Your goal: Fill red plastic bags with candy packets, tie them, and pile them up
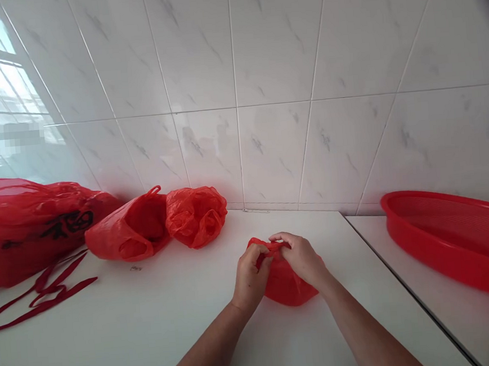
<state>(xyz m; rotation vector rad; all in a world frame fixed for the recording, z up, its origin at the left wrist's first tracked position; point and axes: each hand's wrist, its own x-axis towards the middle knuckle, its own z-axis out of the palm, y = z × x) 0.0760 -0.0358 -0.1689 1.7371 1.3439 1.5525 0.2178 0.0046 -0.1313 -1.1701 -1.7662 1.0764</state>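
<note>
A red plastic bag (290, 285) rests on the white tabletop (163, 330) in front of me. My left hand (253, 269) pinches the gathered top of the bag between thumb and fingers. On the other side, my right hand (303, 256) grips the same bunched top, its fingers bent over the plastic. Both hands are close together, almost touching at the bag's neck. What the bag contains, if anything, is hidden.
Along the tiled wall (275, 146) at left lie a large red bag with black characters (61, 225), an open red bag (125, 232) and a crumpled red bag (197, 216). Dark red straps (58, 288) trail leftward. Beyond a dark seam stands a red plastic basket (445, 257).
</note>
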